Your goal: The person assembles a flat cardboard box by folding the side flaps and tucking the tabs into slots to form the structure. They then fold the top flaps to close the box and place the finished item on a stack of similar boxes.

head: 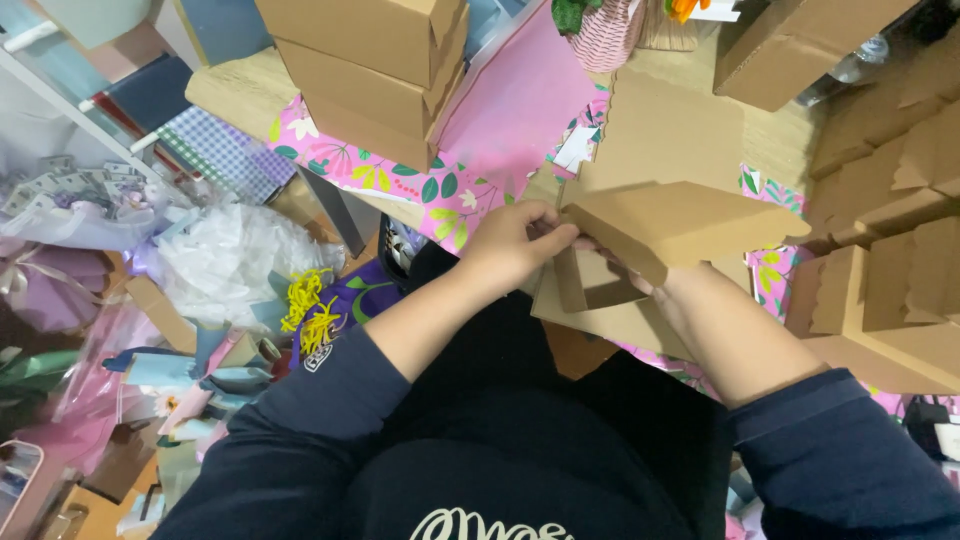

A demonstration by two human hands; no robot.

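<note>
Cardboard box blank [650,240] is sitting half folded in front of the person's chest, held above the edge of the desk [235,90] and over the floral pink sheet [385,175] that is covering it. Only the head camera is looking down on this. One side flap is already standing up as a low wall, and a wide panel is tilting over the top like a lid, while the lower panel is lying flat and unfolded; so the folding looks partly done, with the remaining flaps and the closing yet to be made.

Left hand [515,245] is curling round the near left edge of the blank, its fingers bending in and pinching the cardboard where the raised flap meets the top panel. Right hand [625,275] is mostly hiding under the tilted panel; it is reaching in from below and seems to be gripping or bracing the inner fold, though how tightly its fingers are closing cannot be told.

Finished boxes are stacking up around the work: a pile of closed ones [370,70] at the back of the desk, and more folded shapes [890,260] at the right. Plain pink paper [520,100] is lying behind the blank, and wrapping scraps and yellow shredded paper [310,310] are cluttering the floor at the left.
</note>
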